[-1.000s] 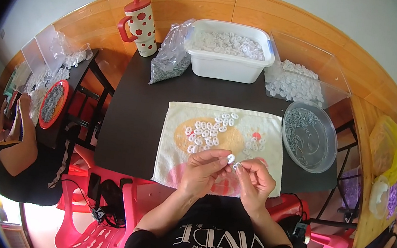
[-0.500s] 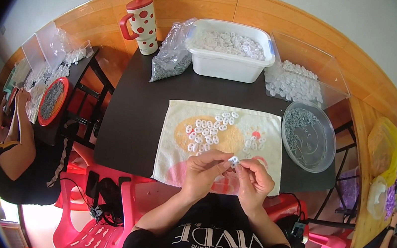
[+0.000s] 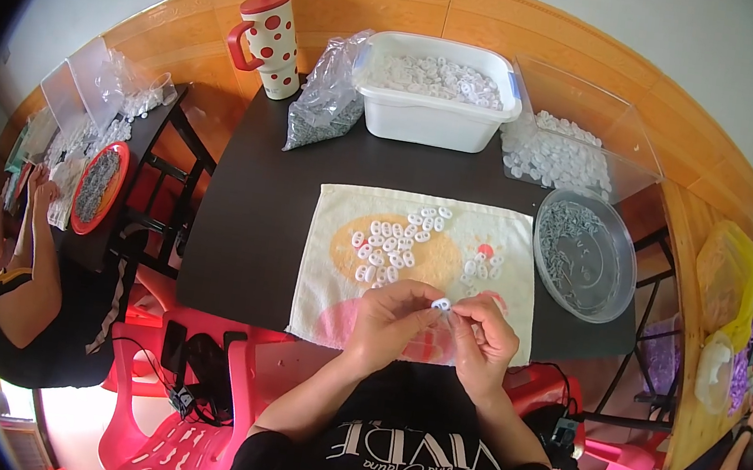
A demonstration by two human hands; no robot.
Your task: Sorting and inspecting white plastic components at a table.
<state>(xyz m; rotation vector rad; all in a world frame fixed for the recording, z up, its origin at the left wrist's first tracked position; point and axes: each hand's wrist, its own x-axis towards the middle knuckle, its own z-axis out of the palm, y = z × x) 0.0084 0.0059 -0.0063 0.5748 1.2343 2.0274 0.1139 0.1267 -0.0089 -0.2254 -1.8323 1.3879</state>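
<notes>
Over the front of a pale patterned towel (image 3: 325, 228), my left hand (image 3: 386, 324) pinches a small white oval plastic piece with two holes (image 3: 442, 305) between thumb and fingertips. My right hand (image 3: 484, 342) meets it from the other side, thumb and forefinger closed at the piece's right edge. Whatever sits in that right pinch is too small to make out. Beyond my hands, several matching white pieces (image 3: 385, 244) lie loosely spread on the towel. A smaller group of white pieces (image 3: 484, 266) lies at the towel's right.
Along the back of the dark table (image 3: 246, 218) stand a dotted tumbler (image 3: 275, 46), a bag of small grey parts (image 3: 324, 109), a white tub (image 3: 434, 121) and a clear bin (image 3: 586, 163). A round clear basin (image 3: 602, 289) holds grey metal parts. Another person (image 3: 32, 285) works at the left.
The white piece has tilted slightly between my fingertips, and both hands stay close together in nearly the same place. The whole view has shifted up a little.
</notes>
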